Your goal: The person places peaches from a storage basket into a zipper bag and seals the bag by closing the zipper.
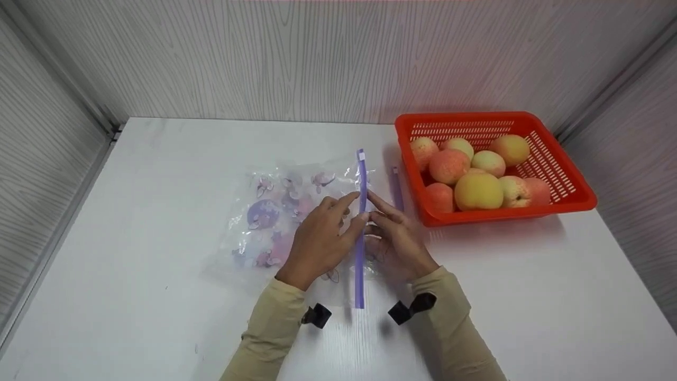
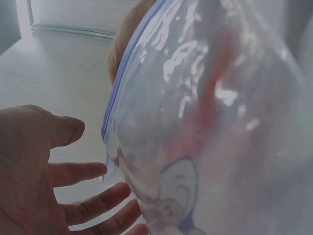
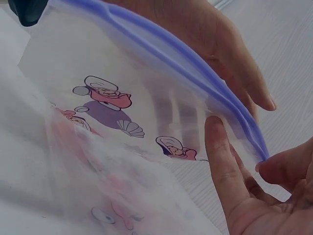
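Note:
A clear zip bag (image 1: 263, 214) with a purple zip strip (image 1: 360, 248) and pink and purple cartoon prints lies in front of me, its strip edge raised. My left hand (image 1: 323, 235) is on the strip's left side. In the left wrist view its fingers (image 2: 93, 205) are spread and fairly straight, tips against the bag, thumb apart from it. From the other side, my right hand (image 1: 400, 241) pinches the strip edge. The right wrist view shows its thumb (image 3: 286, 166) at the strip and its index finger (image 3: 222, 156) along the film.
A red plastic basket (image 1: 497, 212) of several peaches (image 1: 478, 191) stands at the right on the white table (image 1: 132, 222). Beside the basket lies a second purple strip (image 1: 398, 190), partly behind my right hand. Wood-grain panels (image 1: 254, 58) enclose the table's back and sides.

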Motion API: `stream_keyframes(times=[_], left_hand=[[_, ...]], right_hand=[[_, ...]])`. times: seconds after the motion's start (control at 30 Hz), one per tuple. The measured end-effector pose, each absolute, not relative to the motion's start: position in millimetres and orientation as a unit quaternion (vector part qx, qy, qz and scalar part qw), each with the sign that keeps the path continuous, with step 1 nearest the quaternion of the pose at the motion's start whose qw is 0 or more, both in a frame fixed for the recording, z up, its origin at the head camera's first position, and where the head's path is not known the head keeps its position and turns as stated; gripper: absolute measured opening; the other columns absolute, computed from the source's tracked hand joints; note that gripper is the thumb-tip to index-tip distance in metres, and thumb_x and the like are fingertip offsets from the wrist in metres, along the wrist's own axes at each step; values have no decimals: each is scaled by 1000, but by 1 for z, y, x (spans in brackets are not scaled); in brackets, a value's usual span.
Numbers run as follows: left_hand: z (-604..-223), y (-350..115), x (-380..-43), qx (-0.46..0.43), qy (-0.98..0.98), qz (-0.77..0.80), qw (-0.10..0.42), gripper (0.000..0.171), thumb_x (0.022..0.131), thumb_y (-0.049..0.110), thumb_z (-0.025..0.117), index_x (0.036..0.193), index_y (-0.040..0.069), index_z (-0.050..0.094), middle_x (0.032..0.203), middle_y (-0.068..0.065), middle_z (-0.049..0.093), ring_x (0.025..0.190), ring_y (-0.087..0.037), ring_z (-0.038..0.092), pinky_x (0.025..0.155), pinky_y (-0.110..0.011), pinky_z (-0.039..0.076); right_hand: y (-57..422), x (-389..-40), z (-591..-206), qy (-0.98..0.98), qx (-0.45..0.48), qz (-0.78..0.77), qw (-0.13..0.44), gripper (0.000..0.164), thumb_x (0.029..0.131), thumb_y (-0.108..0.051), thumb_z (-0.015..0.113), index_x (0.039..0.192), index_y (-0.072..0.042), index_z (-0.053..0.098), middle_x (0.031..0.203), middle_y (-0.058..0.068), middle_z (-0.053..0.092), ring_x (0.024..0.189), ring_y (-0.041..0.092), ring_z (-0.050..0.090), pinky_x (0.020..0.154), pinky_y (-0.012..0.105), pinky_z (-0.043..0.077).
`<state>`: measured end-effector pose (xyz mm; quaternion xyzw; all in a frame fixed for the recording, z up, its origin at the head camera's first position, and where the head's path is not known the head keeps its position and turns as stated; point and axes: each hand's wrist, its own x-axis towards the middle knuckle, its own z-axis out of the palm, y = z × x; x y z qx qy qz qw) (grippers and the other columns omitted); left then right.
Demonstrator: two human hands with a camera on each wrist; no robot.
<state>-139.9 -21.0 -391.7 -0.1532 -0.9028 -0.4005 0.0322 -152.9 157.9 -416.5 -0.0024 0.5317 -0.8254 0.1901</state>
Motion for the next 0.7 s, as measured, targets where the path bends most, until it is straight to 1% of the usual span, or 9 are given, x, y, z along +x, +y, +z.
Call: stream_keyframes(times=[0.1, 0.2, 0.33, 0.47, 0.57, 0.63, 0.7], left_hand=[[-391, -21, -140, -144, -898, -415, 26, 57, 103, 53, 51, 148, 19, 52, 114, -9, 62, 93, -20, 60, 73, -36, 52], [-391, -21, -140, -136, -886, -442, 16, 56, 102, 52, 52, 147, 18, 54, 115, -9, 62, 97, -21, 63, 76, -38, 54], [-391, -21, -141, -130, -870, -476, 12, 51, 102, 45, 56, 145, 18, 55, 113, -8, 63, 94, -20, 64, 75, -37, 56], [-391, -24, -142, -127, -857, -500, 11, 46, 101, 36, 62, 143, 18, 57, 111, -5, 64, 90, -18, 67, 73, -33, 58], [-391, -27, -143, -123, -845, -521, 0, 44, 101, 32, 64, 143, 19, 58, 111, -4, 65, 91, -20, 69, 73, -34, 59], [-390, -28, -143, -119, -838, -533, -11, 42, 102, 31, 63, 143, 20, 58, 111, -3, 66, 92, -20, 69, 75, -36, 59], [-390, -30, -144, -119, -832, -541, -15, 40, 103, 29, 62, 141, 19, 60, 112, -4, 68, 93, -21, 70, 78, -39, 60]], right_hand=[[157, -152, -415, 571, -31, -799, 183, 51, 107, -10, 47, 155, -27, 44, 115, 14, 63, 94, 24, 67, 83, 30, 60], [156, -152, -413, 594, -50, -783, 179, 53, 107, -9, 47, 157, -26, 40, 117, 17, 63, 94, 26, 68, 86, 34, 60], [154, -151, -413, 602, -62, -776, 179, 55, 106, -6, 45, 157, -25, 39, 116, 17, 60, 93, 25, 66, 85, 34, 60], [154, -151, -413, 602, -82, -773, 185, 58, 106, -3, 43, 159, -25, 35, 118, 16, 57, 94, 23, 64, 83, 31, 61], [154, -151, -412, 599, -92, -773, 188, 59, 105, -2, 42, 159, -24, 34, 119, 16, 55, 94, 23, 63, 80, 30, 61], [154, -151, -412, 599, -95, -773, 187, 59, 105, -2, 42, 159, -24, 34, 119, 16, 55, 94, 24, 63, 82, 31, 60], [153, -151, -411, 599, -95, -773, 185, 58, 105, -4, 43, 159, -23, 35, 120, 16, 55, 96, 25, 63, 85, 34, 60]])
